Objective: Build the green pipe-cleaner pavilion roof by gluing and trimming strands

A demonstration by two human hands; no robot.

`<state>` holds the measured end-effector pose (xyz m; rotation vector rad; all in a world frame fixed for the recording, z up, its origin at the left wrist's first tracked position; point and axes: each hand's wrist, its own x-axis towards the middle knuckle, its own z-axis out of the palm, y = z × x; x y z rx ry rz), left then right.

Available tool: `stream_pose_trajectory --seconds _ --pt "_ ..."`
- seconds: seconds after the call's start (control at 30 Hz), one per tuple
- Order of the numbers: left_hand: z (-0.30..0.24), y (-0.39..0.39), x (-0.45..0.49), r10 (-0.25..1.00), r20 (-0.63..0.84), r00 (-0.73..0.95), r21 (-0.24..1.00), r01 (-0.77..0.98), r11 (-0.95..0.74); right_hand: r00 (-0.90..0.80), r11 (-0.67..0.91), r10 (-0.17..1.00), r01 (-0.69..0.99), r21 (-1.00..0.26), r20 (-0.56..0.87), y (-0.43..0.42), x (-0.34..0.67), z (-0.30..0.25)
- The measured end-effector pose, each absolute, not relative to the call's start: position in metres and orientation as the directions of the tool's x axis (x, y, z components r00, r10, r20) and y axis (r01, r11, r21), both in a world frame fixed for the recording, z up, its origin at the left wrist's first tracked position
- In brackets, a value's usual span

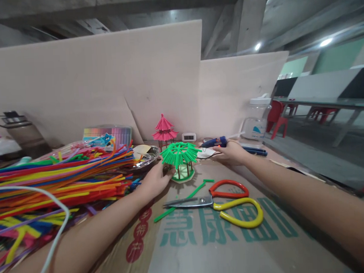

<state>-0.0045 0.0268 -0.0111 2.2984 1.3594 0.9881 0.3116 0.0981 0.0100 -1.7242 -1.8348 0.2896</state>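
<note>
My left hand [155,180] holds the left edge of a small pavilion model [180,156]. The model has a green pipe-cleaner roof, thin brown posts and a round pale base rimmed in green; some of my fingertips are hidden behind it. To the right, my right hand [232,152] is closed around the handle of a blue glue gun [214,142] with a small red light, its nozzle pointing left. In front of the model lie scissors [205,201] with one red and one yellow handle. Beneath their blades is a cut green pipe cleaner [165,215].
Heaps of coloured pipe cleaners [59,170] fill the left side, with a white cable [58,234] across them. Behind stand a pink pagoda model [163,129], a small digital clock [189,137], a marker set [108,135], a metal dish [146,158], a clear jug [256,119] and a dark bottle [25,133].
</note>
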Motion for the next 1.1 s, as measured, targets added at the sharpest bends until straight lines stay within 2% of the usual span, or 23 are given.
stream_pose_trajectory --seconds 0.2,0.37,0.47,0.53,0.63,0.77,0.93,1.1 --pt "-0.011 0.027 -0.004 0.859 0.403 0.316 0.557 0.660 -0.504 -0.003 0.114 0.972 0.881 -0.459 0.236 0.115 0.310 -0.003" --pt "-0.011 0.027 -0.003 0.858 0.410 0.309 0.546 0.670 -0.502 -0.058 0.126 0.970 0.950 -0.285 0.238 0.101 0.325 0.007" --pt "-0.012 0.028 -0.004 0.860 0.407 0.308 0.551 0.668 -0.500 -0.115 0.168 0.955 0.970 -0.178 0.273 0.077 0.329 0.020" --pt "-0.014 0.028 -0.005 0.861 0.405 0.309 0.554 0.666 -0.500 -0.200 0.249 0.938 0.957 -0.147 0.284 0.055 0.324 0.028" --pt "-0.014 0.028 -0.005 0.863 0.404 0.301 0.545 0.678 -0.492 -0.365 0.411 0.897 0.897 -0.164 0.251 0.024 0.305 0.033" --pt "-0.014 0.027 -0.006 0.864 0.398 0.310 0.538 0.684 -0.493 -0.496 0.543 0.839 0.786 -0.296 0.221 0.005 0.279 0.022" --pt "-0.013 0.027 -0.005 0.850 0.417 0.323 0.526 0.676 -0.515 -0.462 0.537 0.842 0.767 -0.352 0.278 0.006 0.270 -0.003" --pt "-0.012 0.025 -0.005 0.865 0.421 0.274 0.490 0.733 -0.471 -0.316 0.527 0.820 0.743 -0.412 0.478 -0.020 0.270 0.007"
